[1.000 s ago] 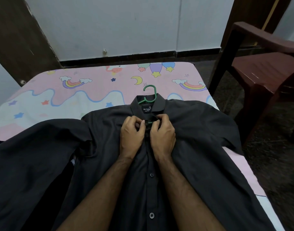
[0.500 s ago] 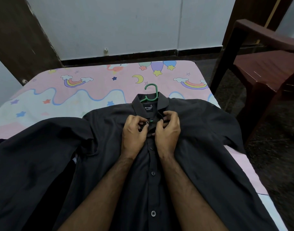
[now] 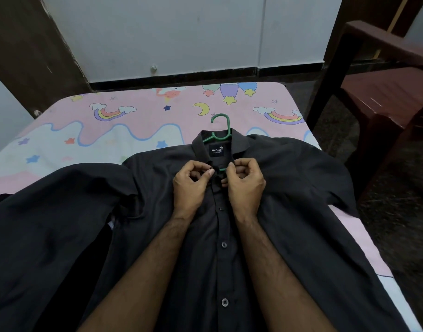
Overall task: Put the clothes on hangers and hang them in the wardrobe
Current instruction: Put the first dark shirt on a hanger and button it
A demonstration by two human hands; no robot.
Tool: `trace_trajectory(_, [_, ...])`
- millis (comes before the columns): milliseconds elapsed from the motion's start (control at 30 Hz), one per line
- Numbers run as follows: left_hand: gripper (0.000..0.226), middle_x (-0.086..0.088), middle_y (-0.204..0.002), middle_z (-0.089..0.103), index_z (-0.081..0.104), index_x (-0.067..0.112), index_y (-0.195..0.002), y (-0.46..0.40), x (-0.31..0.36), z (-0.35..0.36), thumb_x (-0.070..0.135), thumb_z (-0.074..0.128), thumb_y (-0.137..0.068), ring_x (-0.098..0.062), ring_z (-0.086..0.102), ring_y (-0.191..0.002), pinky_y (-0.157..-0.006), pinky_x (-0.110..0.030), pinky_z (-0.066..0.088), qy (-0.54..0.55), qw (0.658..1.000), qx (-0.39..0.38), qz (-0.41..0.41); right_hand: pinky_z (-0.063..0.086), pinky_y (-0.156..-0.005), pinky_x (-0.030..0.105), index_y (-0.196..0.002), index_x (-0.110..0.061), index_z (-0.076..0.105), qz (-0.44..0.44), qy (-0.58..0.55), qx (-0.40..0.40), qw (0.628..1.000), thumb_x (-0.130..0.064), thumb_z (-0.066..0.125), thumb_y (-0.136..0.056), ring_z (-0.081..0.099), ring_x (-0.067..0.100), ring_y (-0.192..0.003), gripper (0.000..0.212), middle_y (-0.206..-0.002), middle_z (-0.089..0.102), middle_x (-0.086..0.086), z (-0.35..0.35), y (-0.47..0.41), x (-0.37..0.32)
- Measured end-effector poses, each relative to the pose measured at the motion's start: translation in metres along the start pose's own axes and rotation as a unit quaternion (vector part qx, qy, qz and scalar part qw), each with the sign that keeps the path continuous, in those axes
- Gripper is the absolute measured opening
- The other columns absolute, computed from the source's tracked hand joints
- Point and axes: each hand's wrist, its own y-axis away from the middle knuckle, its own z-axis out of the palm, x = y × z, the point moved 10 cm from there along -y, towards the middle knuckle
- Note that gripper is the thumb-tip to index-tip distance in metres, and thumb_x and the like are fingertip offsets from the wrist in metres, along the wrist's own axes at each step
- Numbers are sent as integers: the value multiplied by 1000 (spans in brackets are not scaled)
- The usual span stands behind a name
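Both hands pinching the collar opening of a dark shirt (image 3: 289, 212) laid flat on a bed (image 3: 133, 121).

The shirt lies front-up on the patterned bedsheet, its placket buttoned below the hands; a green hanger (image 3: 221, 130) sits inside it, the hook protruding past the collar onto the sheet. The left hand (image 3: 193, 188) and right hand (image 3: 245, 185) rest side by side at the top of the placket — fingers curled, each pinching one edge of the fabric just below the "NO FUSS" neck label (image 3: 217, 150). A brown plastic chair (image 3: 385, 92) stands beside the bed at right.
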Motion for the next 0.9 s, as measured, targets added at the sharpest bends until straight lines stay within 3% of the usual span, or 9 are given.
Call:
trace_trajectory(67, [11, 8, -75, 70, 71, 18, -82, 0, 1, 0, 12, 80, -82, -9, 51, -60, -59, -31, 46, -2, 1000, 1, 5, 57, -51, 31, -86, -12, 60, -5, 12, -13, 1000, -8, 67, -90, 68, 21, -54, 9, -71, 67, 6, 3, 0, 0])
trace_trajectory(233, [12, 3, -67, 66, 67, 17, -82, 4, 9, -4, 11, 78, -84, -7, 48, -53, -52, -25, 41, -19, 999, 20, 26, 58, -60, 49, -83, -27, 60, -35, 30, -20, 999, -23, 66, -87, 62, 24, -66, 9, -77, 62, 0, 6, 0, -2])
trace_trajectory(300, [14, -5, -70, 68, 64, 15, -82, 2, 13, -5, 9, 76, -86, -10, 49, -49, -47, -24, 40, 33, 999, 33, 12, 57, -62, 49, -80, -26, 61, -9, 14, -7, 1000, -24, 68, -86, 62, 29, -65, 9, -75, 64, 1, 2, -1, 3])
trace_trajectory(400, [11, -17, -85, 73, 61, 7, -86, -2, 7, 11, 2, 70, -90, -15, 51, -41, -34, -20, 35, 170, 982, 18, -84, 57, -57, 41, -77, -19, 60, 47, -9, -3, 999, -13, 68, -84, 65, 28, -59, 12, -68, 66, 6, -1, -4, 15])
trace_trajectory(533, [9, -20, -83, 72, 63, 5, -86, 3, 0, 30, 1, 69, -91, -15, 53, -40, -32, -22, 36, 169, 979, -12, -113, 50, -51, 23, -78, -10, 57, 71, 6, -30, 997, -7, 71, -80, 69, 21, -53, 14, -66, 67, 10, 3, -2, 15])
trace_trajectory(733, [5, -1, -51, 59, 68, 0, -88, 9, -3, 28, 4, 72, -89, -12, 47, -38, -34, -22, 36, 142, 985, -9, -97, 59, -59, 38, -76, -15, 59, 73, 30, -70, 994, -25, 75, -73, 70, 23, -60, 19, -66, 69, 5, 10, -2, 20])
trace_trajectory(800, [5, 2, -53, 60, 71, 3, -89, 9, -8, 28, 8, 73, -88, -7, 48, -41, -39, -21, 37, 125, 987, -5, -106, 59, -61, 38, -78, -19, 62, 67, 31, -84, 994, -32, 75, -73, 66, 17, -60, 20, -66, 67, 0, 14, -1, 19])
trace_trajectory(900, [2, 0, -68, 68, 73, 12, -86, 7, -16, 29, 11, 74, -88, -5, 54, -51, -50, -21, 40, 117, 986, -2, -117, 50, -60, 25, -84, -15, 66, 53, 36, -97, 993, -23, 78, -82, 57, 4, -57, 14, -65, 64, -5, 16, -1, 16])
